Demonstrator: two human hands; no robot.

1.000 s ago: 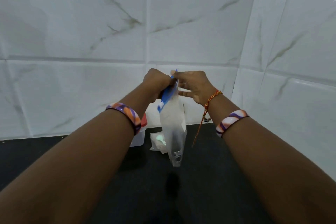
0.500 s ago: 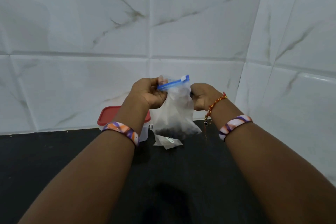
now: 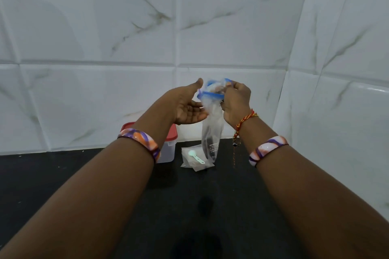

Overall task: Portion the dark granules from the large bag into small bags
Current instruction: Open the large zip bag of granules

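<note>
Head view: the right hand (image 3: 234,101) pinches the blue zip rim of the clear bag (image 3: 211,130), keeping its mouth spread open, probably for access. The left hand (image 3: 187,105) is relaxed, palm up, fingers touching the bag's side just below the rim. The bag hangs between both hands above the black counter (image 3: 63,174).

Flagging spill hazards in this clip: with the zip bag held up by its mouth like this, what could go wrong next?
1. The zip bag hangs above the counter, pinched at its blue rim by the right hand alone; the left hand lies open beside it. A slip could drop it.
2. Its mouth looks open, so a tilt might spill the contents.
3. It dangles over the small bags, where spills could land.
</note>
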